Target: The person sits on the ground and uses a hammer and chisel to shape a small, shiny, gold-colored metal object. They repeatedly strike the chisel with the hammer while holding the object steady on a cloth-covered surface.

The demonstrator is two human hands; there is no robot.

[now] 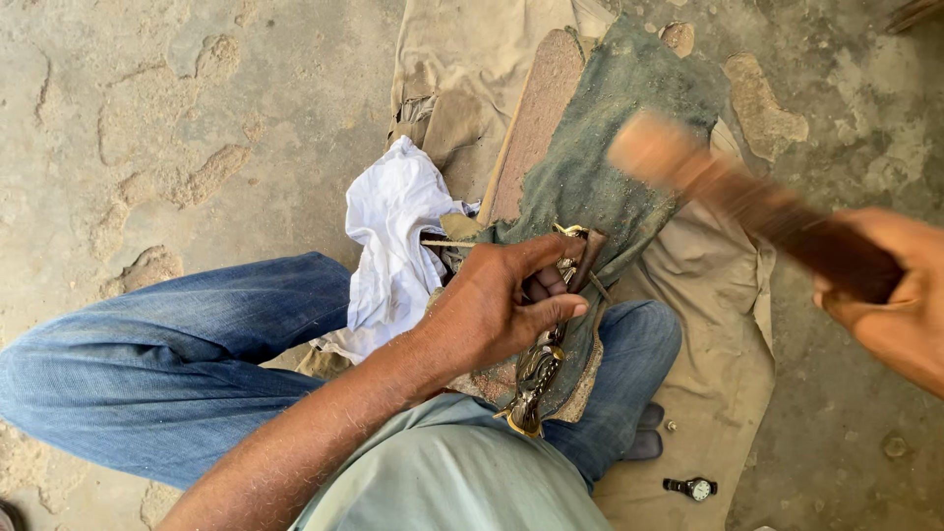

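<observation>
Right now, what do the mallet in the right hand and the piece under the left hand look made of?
Mallet: looks like wood, bare pale head and darker worn handle; motion blur leaves the grain unclear. Ornate piece under the left hand: seems brass or similar metal, yellow glints on tarnished relief. Right hand grips the handle.

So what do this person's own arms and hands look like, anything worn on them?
Both are bare. The left hand and its forearm carry no glove, sleeve, ring or watch, and fine hair shows along the forearm. The right hand is also ungloved; only part of it shows at the frame edge, with no sleeve in view.
</observation>
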